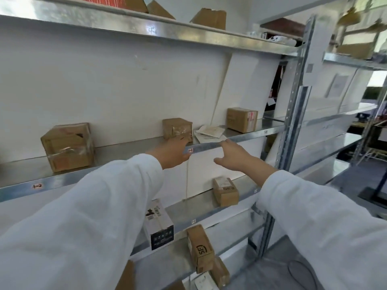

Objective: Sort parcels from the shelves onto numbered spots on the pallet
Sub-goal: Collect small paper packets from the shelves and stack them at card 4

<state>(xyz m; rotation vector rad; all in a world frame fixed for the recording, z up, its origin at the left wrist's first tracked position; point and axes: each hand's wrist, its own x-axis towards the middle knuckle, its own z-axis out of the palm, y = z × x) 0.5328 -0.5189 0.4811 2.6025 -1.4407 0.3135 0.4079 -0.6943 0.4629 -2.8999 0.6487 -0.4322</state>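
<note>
Though near taped box (177, 128), left hand (174, 152) grip wide; right hand (234, 156) grip wide at shelf edge (207, 145).

The only view, worn on the head, looks forward and a little down at the metal shelving (293, 101) from close by, angled toward its right end. Its wide angle spans several shelf levels. The left sleeve (83, 227) and right sleeve (324, 227) fill the lower corners.

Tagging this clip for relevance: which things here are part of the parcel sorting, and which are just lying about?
Job: left hand, right hand, small taped box, flat white mailers, red-labelled box, large taped box, SF box, black-and-white carton.
Lying about: dark floor stand, paper sign on the upright.
</note>
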